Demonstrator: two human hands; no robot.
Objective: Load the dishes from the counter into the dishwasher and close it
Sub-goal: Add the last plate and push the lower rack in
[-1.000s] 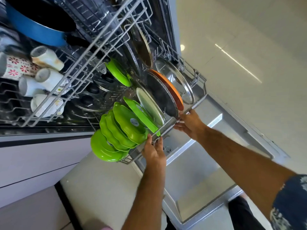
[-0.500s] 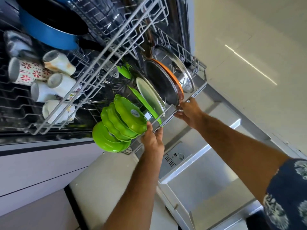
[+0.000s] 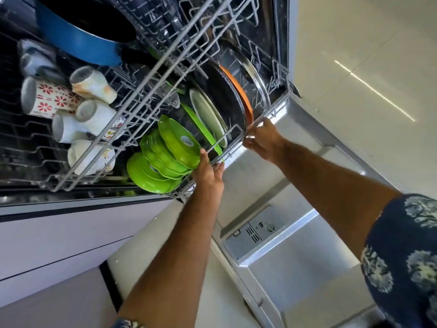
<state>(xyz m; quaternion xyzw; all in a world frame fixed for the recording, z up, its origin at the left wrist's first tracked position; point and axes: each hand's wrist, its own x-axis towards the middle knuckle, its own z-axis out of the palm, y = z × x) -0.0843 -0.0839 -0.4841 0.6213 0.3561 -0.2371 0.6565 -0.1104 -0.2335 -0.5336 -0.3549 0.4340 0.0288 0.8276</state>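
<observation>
Hands at the lower rack [image 3: 233,147]: your left hand [image 3: 208,169] presses with near-straight fingers, your right hand [image 3: 262,138] curls round its front wire. Since a second ago the rack has slid inward off the steel door [image 3: 295,245]; closing comes next. Beyond, glossy green plates [image 3: 165,157] stand on edge inside.

Both your hands are on the front rail of the lower rack [image 3: 233,136]. Your left hand [image 3: 208,170] sits right by the stack of green bowls [image 3: 163,157], fingers against the rail, while your right hand [image 3: 262,138] grips the wire near the orange-rimmed pan [image 3: 238,95]. A pale plate [image 3: 208,117] stands between the bowls and that pan. Above, the upper rack [image 3: 146,91] carries mugs [image 3: 71,107] and a blue pan [image 3: 80,36]. The dishwasher door [image 3: 295,245] lies open below your arms.
</observation>
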